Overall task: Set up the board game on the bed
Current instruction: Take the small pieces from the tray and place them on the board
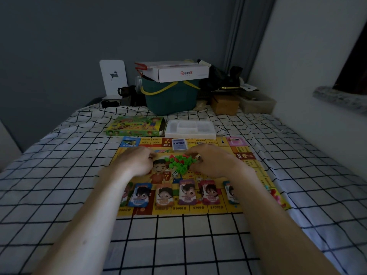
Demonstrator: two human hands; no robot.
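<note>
Nearest the camera, two bare forearms stretch out over the checked bedsheet (pixel 178 245), white with a black grid. Just beyond, the game board (pixel 256 169) lies flat on the bed, yellow, with score values printed along its near edge. On that near edge sits a row of money stacks (pixel 186 192), each bearing a cartoon face, side by side in blue, orange, purple and red.

Now the hands, both over the middle of the board. The left hand (pixel 137 162) rests knuckles up with its fingers curled under; whether it holds anything, I cannot tell. The right hand (pixel 214 161) reaches in from the other side, fingers bent down onto the edge of a heap of green and red house pieces (pixel 179 162); whether any piece is actually pinched is hidden. A white die (pixel 174 174) lies just near the heap.

Further on, a blue-backed card deck (pixel 179 144) sits on the board's far edge. Past the board, the green game box (pixel 137 126) and a white plastic tray (pixel 190 129) lie side by side on the sheet. At the far end stands a dark green basket (pixel 170 98) with a white carton (pixel 178 73) resting on top.
</note>
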